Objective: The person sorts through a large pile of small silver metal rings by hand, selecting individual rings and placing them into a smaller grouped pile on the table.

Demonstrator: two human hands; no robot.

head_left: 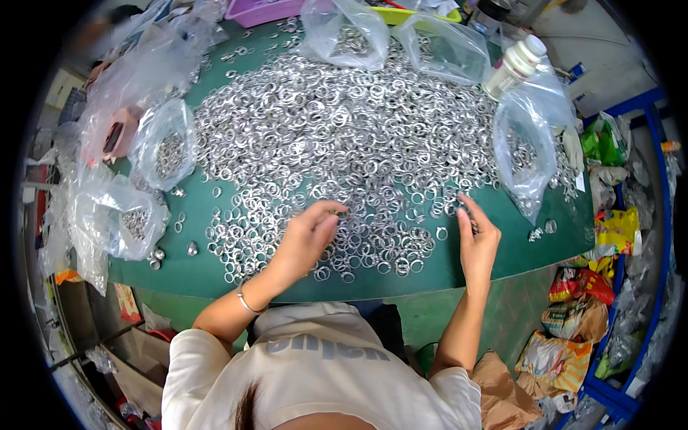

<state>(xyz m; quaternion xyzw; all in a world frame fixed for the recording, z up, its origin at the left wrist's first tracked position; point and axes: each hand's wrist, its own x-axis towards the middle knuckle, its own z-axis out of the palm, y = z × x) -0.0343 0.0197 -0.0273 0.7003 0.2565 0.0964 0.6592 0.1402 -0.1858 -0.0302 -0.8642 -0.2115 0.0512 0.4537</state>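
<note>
A broad heap of small silver metal rings (315,115) covers the middle of the green table (516,251). A looser spread of rings (251,244) lies nearer to me. My left hand (309,236) is over this spread, its fingers curled and pinched, with a bit of metal ring showing at the fingertips. Beside the right edge of the spread, my right hand (479,240) is partly closed, and a few rings glint inside its curled fingers. Its thumb and forefinger are close to the rings at the heap's edge. What lies deeper in both palms is hidden.
Clear plastic bags with rings stand at left (170,143), right (527,158) and the far side (351,43). A white bottle (516,64) stands far right, a pink container (122,132) left, and a purple basket (265,10) behind. Blue shelving (648,287) holds packages at right.
</note>
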